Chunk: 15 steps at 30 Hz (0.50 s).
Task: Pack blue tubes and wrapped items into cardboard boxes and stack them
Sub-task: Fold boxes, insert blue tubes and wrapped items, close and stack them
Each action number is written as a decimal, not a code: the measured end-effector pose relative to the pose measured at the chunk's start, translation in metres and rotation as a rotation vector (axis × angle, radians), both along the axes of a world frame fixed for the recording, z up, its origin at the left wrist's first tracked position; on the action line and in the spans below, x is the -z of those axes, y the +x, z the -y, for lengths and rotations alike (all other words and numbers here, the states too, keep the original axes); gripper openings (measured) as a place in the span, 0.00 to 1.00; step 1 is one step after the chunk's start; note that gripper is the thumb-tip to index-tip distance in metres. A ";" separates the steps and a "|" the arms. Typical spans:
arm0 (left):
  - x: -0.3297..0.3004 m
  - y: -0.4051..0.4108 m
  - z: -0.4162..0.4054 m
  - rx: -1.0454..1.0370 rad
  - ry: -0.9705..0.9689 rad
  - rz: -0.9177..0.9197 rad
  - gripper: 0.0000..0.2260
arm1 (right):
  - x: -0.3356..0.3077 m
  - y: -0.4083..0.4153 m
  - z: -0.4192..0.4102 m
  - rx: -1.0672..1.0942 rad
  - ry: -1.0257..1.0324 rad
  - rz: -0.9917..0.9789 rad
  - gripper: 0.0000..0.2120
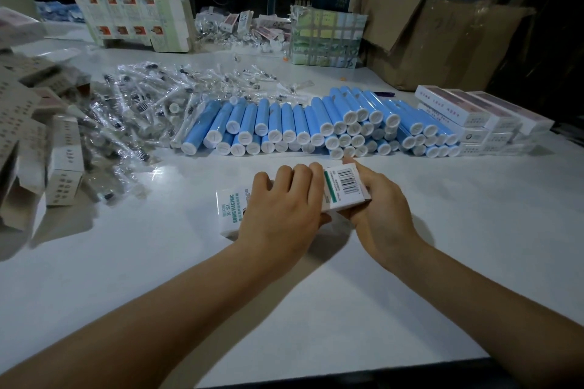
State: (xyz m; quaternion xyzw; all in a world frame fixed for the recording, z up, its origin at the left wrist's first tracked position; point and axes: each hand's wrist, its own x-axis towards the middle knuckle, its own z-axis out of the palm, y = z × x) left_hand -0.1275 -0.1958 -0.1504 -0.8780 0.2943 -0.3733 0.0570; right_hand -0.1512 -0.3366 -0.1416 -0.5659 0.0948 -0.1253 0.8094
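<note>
Hands meet at the centre of the frame on a white box printed with green lettering, which lies on the white table: the left hand is curled over its middle, and the right hand is wrapped round its barcoded right end. Blue tubes are stacked in rows just above, wrapped items are heaped at the centre left, and closed boxes are piled at the right edge.

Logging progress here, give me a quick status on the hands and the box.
Left hand, right hand: both grip white box. Box off table. Blue tubes beyond, untouched. Nothing in the way.
</note>
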 end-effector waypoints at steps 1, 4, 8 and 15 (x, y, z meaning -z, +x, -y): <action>0.000 0.000 0.000 0.001 -0.003 0.000 0.29 | 0.002 0.000 -0.002 -0.005 -0.026 0.003 0.17; 0.001 0.001 -0.001 0.000 -0.032 -0.026 0.29 | 0.005 -0.001 -0.004 -0.016 -0.188 0.018 0.20; 0.000 0.004 -0.003 -0.008 -0.076 -0.072 0.30 | 0.006 0.000 -0.003 -0.058 -0.222 0.046 0.18; -0.001 0.003 -0.006 -0.075 -0.035 -0.054 0.31 | 0.010 -0.009 -0.009 0.114 -0.702 0.138 0.10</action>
